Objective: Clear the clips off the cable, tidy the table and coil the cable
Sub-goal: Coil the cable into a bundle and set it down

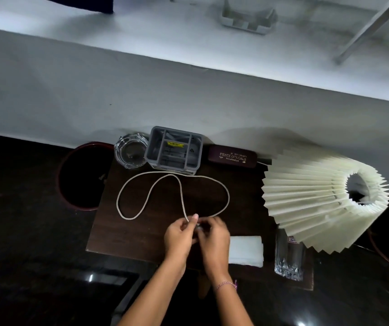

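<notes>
Both hands met over the near-middle of the dark wooden table (123,231). Left hand (179,238) had fingers curled, pinching the pale braided cable (181,196) where it came down to the hands. Right hand (213,234) was curled in too, fingertips against the same spot, on something small and dark between the hands. Too blurred to tell whether that was a clip. Right wrist wore a thin thread band (227,284).

The cable lay in two loose loops across the table centre, the far curve running just beside the grey organiser (173,148). No clips could be made out along the visible run.

Along the far edge: glass ashtray (131,150), the organiser, a maroon spectacle case (232,156). Pleated cream lampshade (315,201) lay tilted on its side at the right. Folded white cloth (245,250) sat just beside the right hand, a cut-glass tumbler (288,257) beyond it near the front right corner.
</notes>
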A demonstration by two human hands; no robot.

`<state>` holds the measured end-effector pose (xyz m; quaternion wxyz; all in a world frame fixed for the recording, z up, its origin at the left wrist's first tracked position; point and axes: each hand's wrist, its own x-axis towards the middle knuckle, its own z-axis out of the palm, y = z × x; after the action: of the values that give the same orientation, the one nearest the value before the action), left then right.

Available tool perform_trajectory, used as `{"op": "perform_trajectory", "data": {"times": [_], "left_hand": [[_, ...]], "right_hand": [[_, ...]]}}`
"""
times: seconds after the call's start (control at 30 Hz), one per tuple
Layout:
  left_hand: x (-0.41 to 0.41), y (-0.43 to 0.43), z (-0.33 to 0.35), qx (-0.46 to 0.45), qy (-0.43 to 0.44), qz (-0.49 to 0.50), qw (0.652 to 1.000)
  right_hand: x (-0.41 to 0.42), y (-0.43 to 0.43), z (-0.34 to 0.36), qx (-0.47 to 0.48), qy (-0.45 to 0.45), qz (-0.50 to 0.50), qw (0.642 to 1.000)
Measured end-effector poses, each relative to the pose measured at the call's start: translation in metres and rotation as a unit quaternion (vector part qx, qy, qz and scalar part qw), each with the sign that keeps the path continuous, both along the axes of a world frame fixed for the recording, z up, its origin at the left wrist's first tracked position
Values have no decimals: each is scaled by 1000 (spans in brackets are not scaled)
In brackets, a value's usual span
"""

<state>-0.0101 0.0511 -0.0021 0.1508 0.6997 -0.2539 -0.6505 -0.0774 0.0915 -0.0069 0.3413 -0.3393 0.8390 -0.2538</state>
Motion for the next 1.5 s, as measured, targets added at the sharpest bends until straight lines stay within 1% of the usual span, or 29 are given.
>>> {"op": "perform_trajectory", "data": {"times": [0.07,0.13,0.23,0.3,0.33,0.37,0.43,0.53,0.6,0.67,0.73,0.8,0.87,0.93,1.0,1.03,1.1,1.23,1.33,1.5], "left_hand": [[7,-7,-1,0,-31,3,1000],[19,-14,0,-23,-69,-12,997],[39,-25,7,-82,-100,-18,991],[53,-30,12,-113,-120,-22,986],[59,-31,16,-117,-113,-13,987],[63,-31,21,-108,-88,6,990],[68,-32,32,-51,-8,65,997],[73,-32,54,40,99,137,985],[79,-33,68,78,151,152,974],[85,-34,81,102,191,148,965],[91,-35,92,116,221,138,958],[96,-37,102,117,247,126,954],[99,-39,113,109,272,111,950],[102,-41,125,104,294,94,945],[106,-44,135,100,312,83,941],[108,-46,139,99,319,80,939],[111,-50,147,96,332,84,935],[114,-66,153,59,337,109,933],[113,-79,153,39,345,132,929],[111,-84,148,40,359,156,919]], "right_hand": [[10,0,3,-8,-86,-35,996],[14,-1,5,-19,-151,-63,986],[11,-1,3,-16,-197,-71,978],[12,-1,0,4,-216,-46,975],[16,-1,-1,19,-230,-24,973],[20,-1,-3,35,-245,1,969],[31,-2,-6,61,-267,43,961],[43,-5,-9,70,-274,26,959],[45,-6,-9,72,-265,30,961],[42,-5,-6,81,-245,56,965],[38,-8,-1,65,-214,55,973],[34,-16,8,0,-168,13,986],[35,-29,21,-80,-164,-23,983],[41,-46,35,-131,-211,14,969],[50,-63,48,-159,-245,71,954],[54,-70,52,-168,-259,82,948],[64,-77,59,-156,-294,74,940],[87,-69,68,-107,-299,99,943],[106,-59,75,-105,-310,119,937],[124,-58,88,-84,-368,115,919]]}}
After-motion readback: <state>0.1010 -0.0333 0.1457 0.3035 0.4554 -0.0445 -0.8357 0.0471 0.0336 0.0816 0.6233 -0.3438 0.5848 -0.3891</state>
